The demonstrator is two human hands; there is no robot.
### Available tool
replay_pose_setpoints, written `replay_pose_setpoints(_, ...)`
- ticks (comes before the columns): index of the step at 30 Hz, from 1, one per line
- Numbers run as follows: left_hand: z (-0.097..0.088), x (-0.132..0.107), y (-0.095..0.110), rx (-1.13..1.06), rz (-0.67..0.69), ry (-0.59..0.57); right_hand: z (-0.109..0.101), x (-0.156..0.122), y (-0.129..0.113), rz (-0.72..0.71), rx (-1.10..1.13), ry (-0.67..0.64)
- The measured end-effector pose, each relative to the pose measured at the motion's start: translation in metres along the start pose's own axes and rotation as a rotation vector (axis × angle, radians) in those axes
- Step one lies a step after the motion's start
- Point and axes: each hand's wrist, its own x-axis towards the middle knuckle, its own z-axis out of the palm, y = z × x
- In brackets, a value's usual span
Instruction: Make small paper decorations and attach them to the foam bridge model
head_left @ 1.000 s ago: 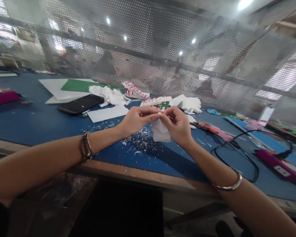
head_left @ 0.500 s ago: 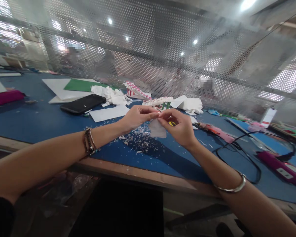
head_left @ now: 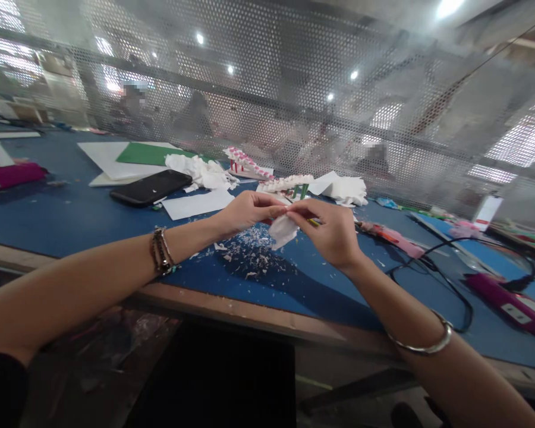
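Note:
A thin white piece of paper or cloth [head_left: 283, 232] hangs below my fingertips, over the blue table. My left hand [head_left: 246, 213] and my right hand [head_left: 329, 230] meet fingertip to fingertip, both pinched at its upper edge. Whatever else sits between the fingertips is too small to make out. Beneath the hands lies a heap of small white scraps [head_left: 256, 257]. Just beyond them stand a rack with green posts [head_left: 304, 190] and a rack with red posts [head_left: 237, 166], carrying rows of small white and pink pieces.
Left of my hands lie a black phone [head_left: 150, 188], a white sheet [head_left: 198, 204], crumpled white material [head_left: 203, 171] and a green sheet [head_left: 142, 153]. To the right are a pink-handled tool [head_left: 396, 239], a black cable [head_left: 468, 297] and a purple power strip [head_left: 503, 306]. A perforated metal screen [head_left: 267, 77] rises behind.
The white piece has turned and bunched up, with its lower end swinging slightly left. My right hand has rolled over a little, its fingers closer together. My left hand has barely moved.

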Motion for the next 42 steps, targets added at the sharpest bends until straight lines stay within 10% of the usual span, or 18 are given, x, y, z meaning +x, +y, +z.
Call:
replay_pose_setpoints(20, 0.000, 0.002, 0.002, -0.041, 0.053, -0.015, 0.010, -0.001, 0.001, 0.170, 0.473, 0.005)
replay_pose_setpoints(42, 0.002, 0.001, 0.007, 0.077, -0.008, 0.004, -0.001, 0.001, 0.006, 0.056, 0.136, -0.072)
